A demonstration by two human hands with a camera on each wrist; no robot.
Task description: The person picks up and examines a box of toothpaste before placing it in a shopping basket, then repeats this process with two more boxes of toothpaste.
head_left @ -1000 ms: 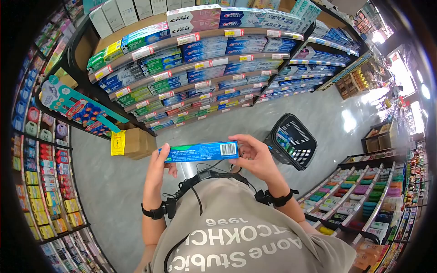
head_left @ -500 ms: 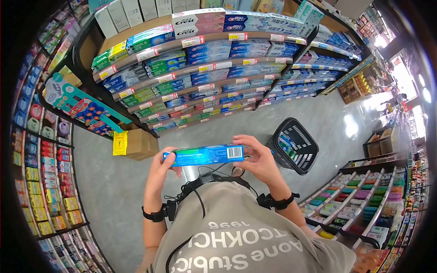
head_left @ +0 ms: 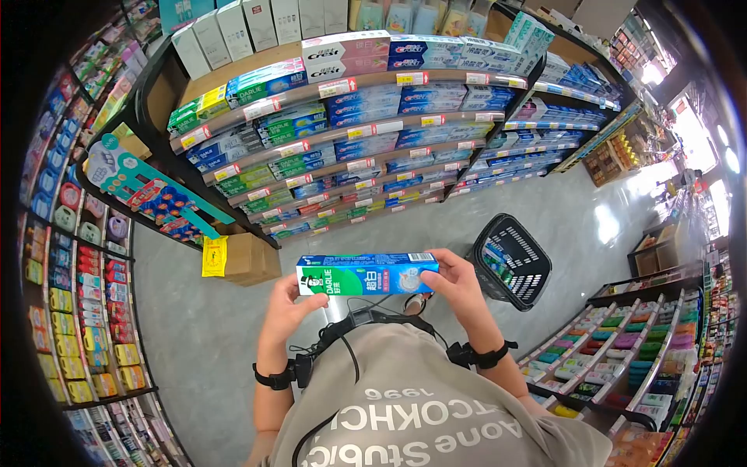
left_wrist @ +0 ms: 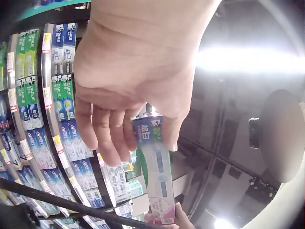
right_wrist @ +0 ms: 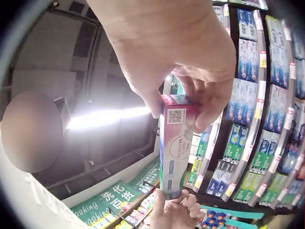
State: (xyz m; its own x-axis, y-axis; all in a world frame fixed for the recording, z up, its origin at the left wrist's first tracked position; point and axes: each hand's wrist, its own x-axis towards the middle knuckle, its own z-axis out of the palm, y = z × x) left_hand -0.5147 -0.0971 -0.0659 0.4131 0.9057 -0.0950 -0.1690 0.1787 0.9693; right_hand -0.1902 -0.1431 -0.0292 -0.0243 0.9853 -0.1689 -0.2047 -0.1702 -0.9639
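A blue and green DARLIE toothpaste box (head_left: 362, 279) is held level in front of the chest, its printed front facing up toward the head camera. The left hand (head_left: 289, 309) pinches its green and white end, thumb on the front. At the blue end, the right hand (head_left: 457, 286) grips with its thumb on the front. In the left wrist view the box (left_wrist: 157, 171) extends from the left hand (left_wrist: 133, 86) toward the other hand. The right wrist view shows the right hand (right_wrist: 176, 67) pinching the end of the box (right_wrist: 175, 143) beside a QR code.
Shelves of toothpaste boxes (head_left: 366, 101) stand ahead. A black basket (head_left: 512, 261) holding some packages is on the floor to the right. A cardboard box (head_left: 253, 259) stands at the left shelf's foot. More stocked shelves line both sides.
The box has turned from its barcode side to its DARLIE front, and both hands have shifted slightly right and down in the head view, still holding its ends.
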